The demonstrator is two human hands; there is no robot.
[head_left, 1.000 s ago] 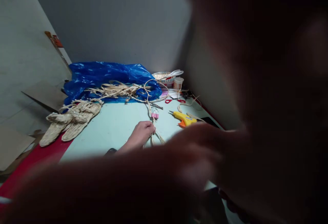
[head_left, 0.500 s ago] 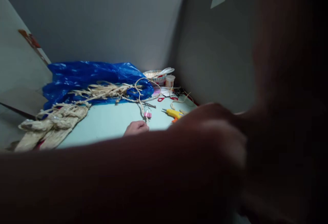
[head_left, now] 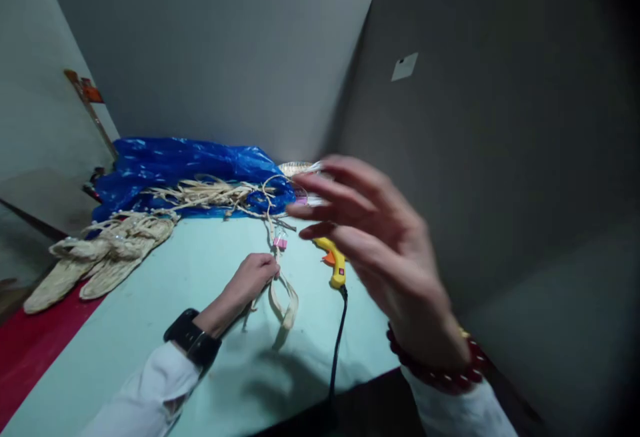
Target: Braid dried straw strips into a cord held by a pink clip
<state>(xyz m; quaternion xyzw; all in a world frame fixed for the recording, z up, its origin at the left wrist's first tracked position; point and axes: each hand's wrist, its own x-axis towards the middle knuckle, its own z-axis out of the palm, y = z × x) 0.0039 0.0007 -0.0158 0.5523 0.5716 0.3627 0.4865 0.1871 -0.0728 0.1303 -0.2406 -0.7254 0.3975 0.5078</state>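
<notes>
My left hand (head_left: 255, 273) is closed, pinching a pale plant-fibre cord just below a pink binder clip (head_left: 281, 243). From its fingers the loose, flat fibre strands (head_left: 289, 317) hang toward me in a loop over the pale table. Raised in front of the camera, my right hand (head_left: 385, 257) holds nothing, its fingers apart and slightly curled. Partly behind it lies a yellow glue gun (head_left: 339, 270) with an orange trigger. Above the clip, the cord runs up to a looped length beside the blue plastic.
Blue plastic sheeting (head_left: 190, 157) with a bundle of dry fibre (head_left: 205, 191) lies at the back. Woven sandals (head_left: 135, 243) rest at the left, partly over red cloth (head_left: 50, 350). A woven basket (head_left: 293, 169) is partly hidden behind my right hand. The glue gun's black cable (head_left: 340, 340) crosses the table's front.
The dark, blurred arm across the view has cleared away. My right hand now shows raised and spread. The view has tilted, revealing more table, while my left hand stays by the clip.
</notes>
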